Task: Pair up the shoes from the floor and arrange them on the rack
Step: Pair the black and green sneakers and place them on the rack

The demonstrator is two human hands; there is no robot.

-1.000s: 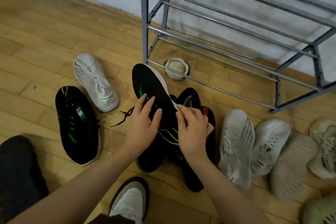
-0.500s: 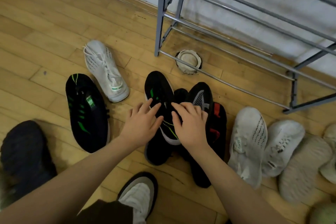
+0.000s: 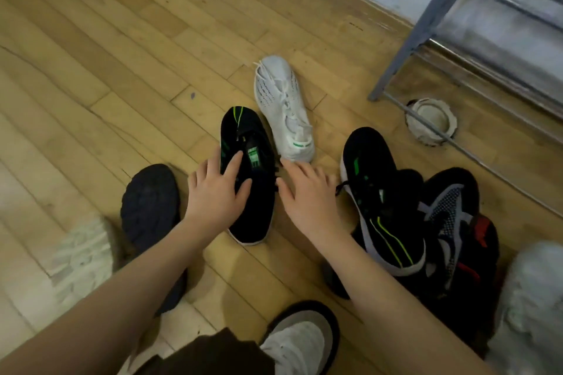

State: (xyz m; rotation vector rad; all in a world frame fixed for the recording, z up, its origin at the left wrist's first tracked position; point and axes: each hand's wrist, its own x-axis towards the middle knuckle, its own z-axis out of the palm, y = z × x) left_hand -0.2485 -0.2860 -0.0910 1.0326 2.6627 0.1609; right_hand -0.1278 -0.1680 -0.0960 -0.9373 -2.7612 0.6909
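Observation:
A black sneaker with green marks lies on the wooden floor at the centre. My left hand rests on its left side with spread fingers. My right hand hovers open just right of it, holding nothing. Its matching black and green sneaker lies to the right on a pile of dark shoes, beside a black, grey and red shoe. A white sneaker lies beyond the hands. The grey metal rack stands at the upper right.
A dark shoe lies at the left and a blurred pale shoe beside it. More white shoes sit at the right edge. A round white floor fitting lies under the rack's lowest bar. My own foot in a white sock and slipper is at the bottom.
Both hands let go of the black and green sneaker on the pile and moved left to its mate on the floor. The view swung left.

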